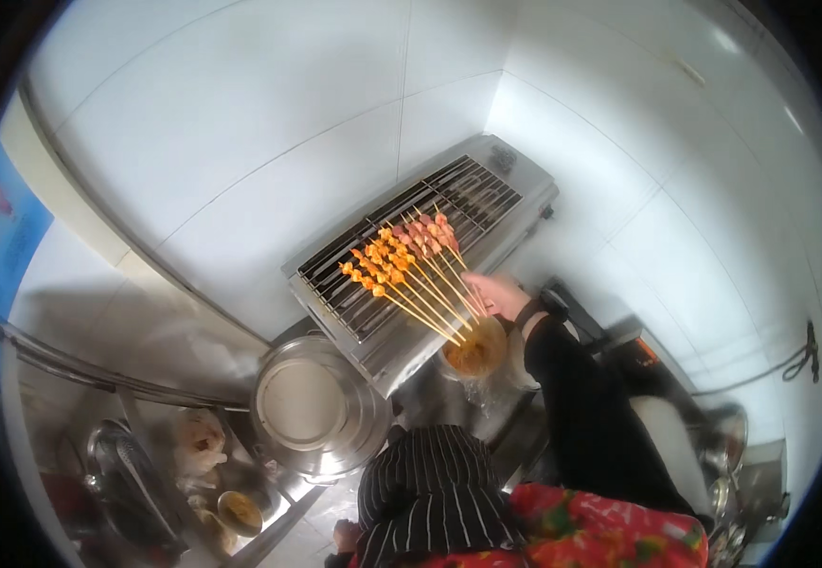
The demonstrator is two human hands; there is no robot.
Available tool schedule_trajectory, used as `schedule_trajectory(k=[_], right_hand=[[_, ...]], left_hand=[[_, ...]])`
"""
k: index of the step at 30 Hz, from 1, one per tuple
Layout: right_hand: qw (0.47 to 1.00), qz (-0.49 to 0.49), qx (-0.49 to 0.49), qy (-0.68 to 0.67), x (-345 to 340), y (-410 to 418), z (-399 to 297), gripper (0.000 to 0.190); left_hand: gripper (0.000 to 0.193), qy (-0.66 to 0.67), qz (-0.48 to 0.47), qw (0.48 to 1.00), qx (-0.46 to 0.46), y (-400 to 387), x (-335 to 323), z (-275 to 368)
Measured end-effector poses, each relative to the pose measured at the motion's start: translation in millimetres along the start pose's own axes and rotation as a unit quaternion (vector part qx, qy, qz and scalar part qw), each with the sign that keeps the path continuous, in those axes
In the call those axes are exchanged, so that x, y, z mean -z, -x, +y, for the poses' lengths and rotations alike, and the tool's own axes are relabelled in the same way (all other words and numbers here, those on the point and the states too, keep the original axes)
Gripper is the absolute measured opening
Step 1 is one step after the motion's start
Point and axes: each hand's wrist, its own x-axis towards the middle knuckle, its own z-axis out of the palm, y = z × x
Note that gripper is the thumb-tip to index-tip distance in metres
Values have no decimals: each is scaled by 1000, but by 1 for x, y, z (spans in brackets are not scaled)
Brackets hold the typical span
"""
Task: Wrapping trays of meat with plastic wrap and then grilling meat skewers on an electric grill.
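My right hand is at the grill's front edge, its fingers closed about the ends of the rightmost wooden sticks. These belong to skewers of pink meat, which lie over the grate of a stainless steel grill. Left of them, touching or nearly so, lie several skewers of orange, seasoned meat, their bare sticks pointing towards me. A bowl of brownish-orange seasoning or sauce sits just below the stick ends. My left hand hangs low at the bottom edge, mostly cut off; what it holds is unclear.
A large lidded metal pot stands against the grill's left front corner. White tiled walls close off the back and right. Lower left, a rack holds a plastic bag and a metal bowl. Metal pans sit far right.
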Motion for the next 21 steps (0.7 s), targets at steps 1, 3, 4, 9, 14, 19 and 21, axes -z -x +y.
schedule_trajectory(k=[1,3,4,9,14,19,21], right_hand=[[995,-87,0,-39,-10,9,-14,34],[994,-104,7,-34,-16,23,-30,29],[991,-130,24,-12,-15,28,-37,25],[989,-51,80,113,-4,0,-22,31],[732,307,236,560,-41,-19,-4,54],[706,329,254,573,-13,-15,-14,40],[708,259,256,606,-2,-7,-23,27]], left_hand=[[16,-1,-9,1000,30,10,-7,3],[15,1,-31,996,82,23,-20,10],[15,-1,-37,994,101,29,-28,15],[15,-7,-61,995,78,42,-66,45],[16,51,-81,972,215,3,-100,91],[23,75,-48,900,426,-34,-102,156],[26,63,-29,888,454,-21,-91,158]])
